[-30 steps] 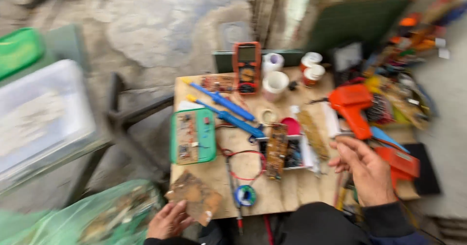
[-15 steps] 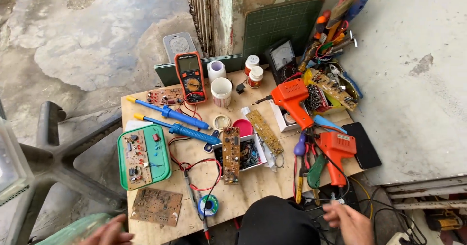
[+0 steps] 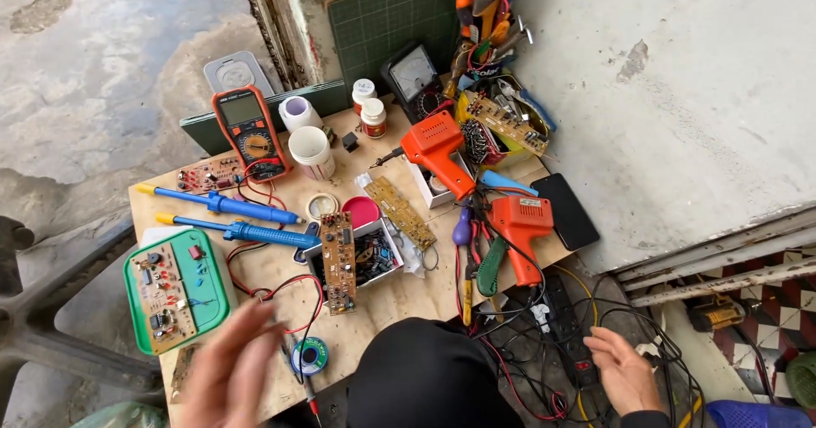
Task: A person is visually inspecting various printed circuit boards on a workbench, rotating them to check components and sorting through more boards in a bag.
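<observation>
My left hand point(image 3: 225, 370) hovers blurred over the near left of the wooden board table point(image 3: 408, 288), fingers spread and holding nothing. It is nearest a green-rimmed tray point(image 3: 223, 296) with a circuit board in it, and a small solder spool point(image 3: 308, 356). My right hand point(image 3: 625, 368) is low at the right, off the table, fingers apart over a tangle of cables and a black power strip point(image 3: 571, 343). A brown circuit board point(image 3: 338, 262) lies across a small parts box mid-table. Two orange soldering guns point(image 3: 438, 147) point(image 3: 520, 224) lie to the right.
An orange multimeter point(image 3: 249, 132), two blue-handled tools point(image 3: 255, 231), white cups point(image 3: 310, 152), small jars, an analogue meter point(image 3: 414, 73) and a black phone point(image 3: 565, 209) crowd the board. A green cutting mat point(image 3: 391, 20) leans at the back. A pale wall slab stands to the right.
The view has swung right and steadied. My left hand has risen from the table's near edge over the board. My right hand has reached the cables and power strip.
</observation>
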